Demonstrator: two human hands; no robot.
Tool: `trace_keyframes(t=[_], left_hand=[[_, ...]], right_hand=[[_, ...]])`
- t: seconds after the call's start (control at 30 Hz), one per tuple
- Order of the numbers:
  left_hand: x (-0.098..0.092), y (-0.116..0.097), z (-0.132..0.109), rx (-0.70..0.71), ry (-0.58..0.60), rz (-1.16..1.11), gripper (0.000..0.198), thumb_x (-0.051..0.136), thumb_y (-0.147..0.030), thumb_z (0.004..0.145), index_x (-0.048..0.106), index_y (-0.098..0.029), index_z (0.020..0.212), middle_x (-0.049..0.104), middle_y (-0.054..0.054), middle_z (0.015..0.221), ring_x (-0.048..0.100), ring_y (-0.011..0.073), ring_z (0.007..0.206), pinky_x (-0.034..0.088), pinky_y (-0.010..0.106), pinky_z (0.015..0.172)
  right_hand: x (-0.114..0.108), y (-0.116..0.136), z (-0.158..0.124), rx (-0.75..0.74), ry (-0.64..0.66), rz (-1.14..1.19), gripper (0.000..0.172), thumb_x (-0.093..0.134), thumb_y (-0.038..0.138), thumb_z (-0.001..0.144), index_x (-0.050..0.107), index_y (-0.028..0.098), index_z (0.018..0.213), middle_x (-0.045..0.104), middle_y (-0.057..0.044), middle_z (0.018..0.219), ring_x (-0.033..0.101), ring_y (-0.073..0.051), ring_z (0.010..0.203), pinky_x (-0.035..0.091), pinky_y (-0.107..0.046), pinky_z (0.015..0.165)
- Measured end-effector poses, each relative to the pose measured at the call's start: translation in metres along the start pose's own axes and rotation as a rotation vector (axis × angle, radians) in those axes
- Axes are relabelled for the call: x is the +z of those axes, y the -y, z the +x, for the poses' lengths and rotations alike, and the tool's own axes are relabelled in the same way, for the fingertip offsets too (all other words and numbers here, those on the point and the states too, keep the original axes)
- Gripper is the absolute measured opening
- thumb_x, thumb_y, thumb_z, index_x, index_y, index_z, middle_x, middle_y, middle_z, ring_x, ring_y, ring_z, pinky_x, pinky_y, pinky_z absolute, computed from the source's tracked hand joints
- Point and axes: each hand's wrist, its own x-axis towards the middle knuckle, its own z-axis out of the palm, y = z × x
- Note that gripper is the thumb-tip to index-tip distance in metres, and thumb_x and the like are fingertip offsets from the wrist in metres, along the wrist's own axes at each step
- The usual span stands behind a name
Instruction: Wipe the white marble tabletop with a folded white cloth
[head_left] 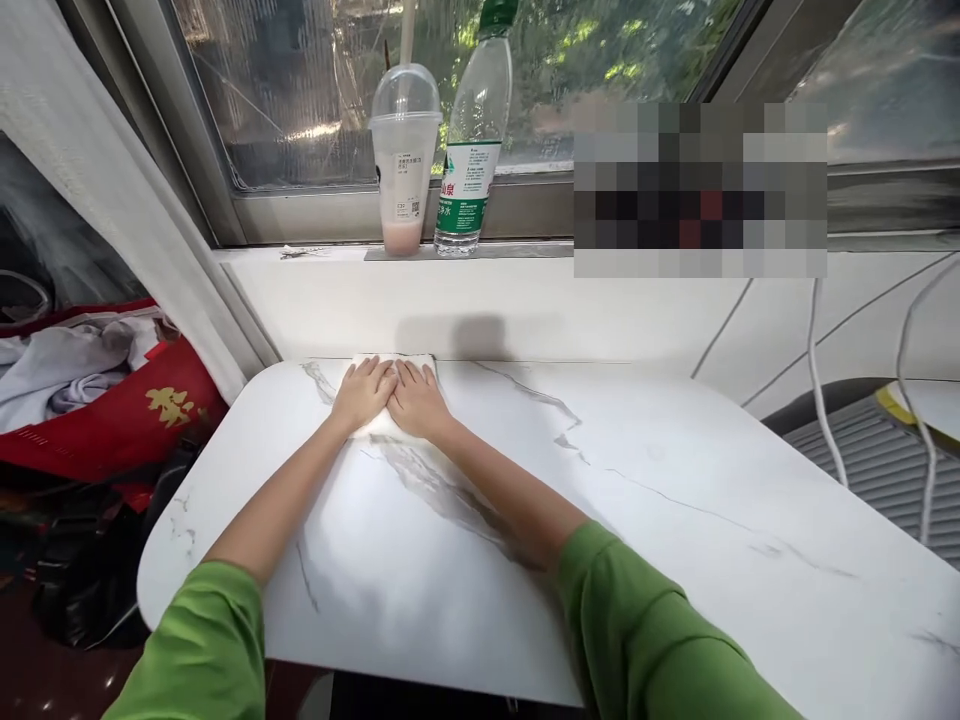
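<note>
My left hand (364,395) lies flat on a white cloth (377,429), its fingers stretched toward the wall. Right beside it, my right hand (417,400) presses on the same cloth with its fingers out, and the two hands touch or nearly touch at the middle. Only the cloth's edges show around them; it looks folded, though most of it is hidden. Under the cloth is a white marble-patterned table (660,480), near its far edge by the wall. Neither hand is wrapped around anything.
On the windowsill stand a domed plastic cup (405,185) with a straw and pink drink, and a green-capped water bottle (469,180). White cables (821,400) hang at right. A red bag (142,395) with clothes sits left of the table, near a white curtain (97,150).
</note>
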Motion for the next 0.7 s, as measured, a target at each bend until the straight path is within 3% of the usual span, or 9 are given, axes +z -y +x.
trace_keyframes(t=[0.17,0.3,0.4,0.57,0.7], left_hand=[[-0.009,-0.017,-0.059,0.007,0.042,-0.005,0.049,0.031,-0.043,0.1,0.042,-0.015,0.139,0.037,0.014,0.15,0.03,0.0262,0.14,0.022,0.047,0.115],[-0.023,-0.033,-0.134,0.025,0.048,0.034,0.053,0.029,-0.043,0.1,0.04,-0.013,0.141,0.033,0.014,0.151,0.025,0.0263,0.142,0.019,0.05,0.116],[-0.035,-0.037,-0.188,0.029,0.034,0.055,0.053,0.025,-0.04,0.099,0.036,-0.013,0.144,0.033,0.013,0.152,0.024,0.0257,0.143,0.022,0.051,0.116],[-0.048,-0.008,-0.243,-0.027,-0.054,0.095,0.054,0.024,-0.031,0.098,0.018,-0.025,0.152,0.037,0.006,0.151,0.032,0.023,0.14,0.029,0.049,0.114],[-0.057,0.036,-0.255,-0.13,-0.12,0.118,0.051,0.024,-0.033,0.098,0.022,-0.028,0.149,0.041,0.005,0.148,0.039,0.0233,0.136,0.034,0.05,0.111]], right_hand=[[-0.008,0.03,-0.058,-0.017,-0.004,0.005,0.056,0.027,0.027,0.095,0.033,0.006,0.146,0.031,-0.018,0.152,0.025,-0.032,0.142,0.016,-0.054,0.114],[-0.019,0.07,-0.119,-0.119,0.008,0.06,0.061,0.035,0.028,0.091,0.034,-0.001,0.145,0.03,-0.025,0.151,0.023,-0.04,0.14,0.016,-0.062,0.113],[-0.026,0.103,-0.149,-0.235,0.02,0.145,0.065,0.039,0.027,0.087,0.032,-0.005,0.144,0.031,-0.028,0.149,0.022,-0.044,0.139,0.015,-0.064,0.113],[-0.026,0.15,-0.15,-0.4,0.064,0.267,0.071,0.042,0.027,0.085,0.027,-0.009,0.144,0.028,-0.029,0.149,0.022,-0.043,0.139,0.02,-0.061,0.115],[-0.014,0.177,-0.117,-0.504,0.066,0.314,0.073,0.044,0.031,0.086,0.026,-0.012,0.143,0.028,-0.032,0.148,0.023,-0.042,0.139,0.022,-0.056,0.115]])
